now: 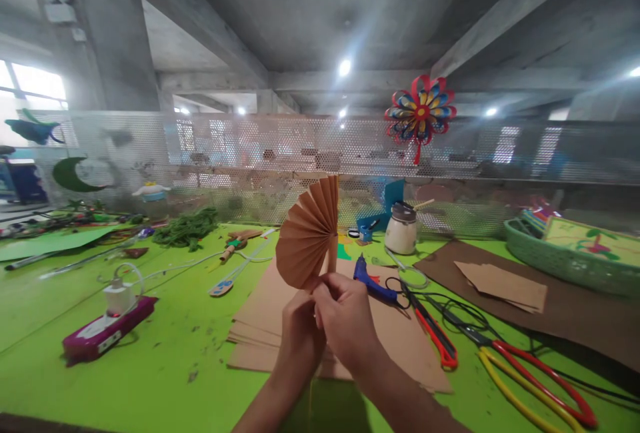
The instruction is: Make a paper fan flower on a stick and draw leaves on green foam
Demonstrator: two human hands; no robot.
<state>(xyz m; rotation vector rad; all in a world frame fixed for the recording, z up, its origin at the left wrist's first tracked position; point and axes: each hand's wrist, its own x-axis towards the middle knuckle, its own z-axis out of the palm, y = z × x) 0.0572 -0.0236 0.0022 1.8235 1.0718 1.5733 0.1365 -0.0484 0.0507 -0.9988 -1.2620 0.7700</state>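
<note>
A pleated brown paper fan [306,236], spread into a partial round, stands up above the table in both hands. My left hand [300,326] is closed around its lower end. Fingers of my right hand [345,316] pinch at the same spot, close against the left. The exact point of grip is partly hidden by the fingers. Beneath the hands lies a stack of brown paper sheets [255,336]. Just right of the fan rests a blue glue gun [373,279] on the paper.
Right of the stack lie a red utility knife [435,333] and big scissors with red and yellow handles [540,379]. Further right are small paper pieces [505,283] and a green basket [545,253]. A purple power strip [107,333] sits left; a white jar [401,233] stands behind.
</note>
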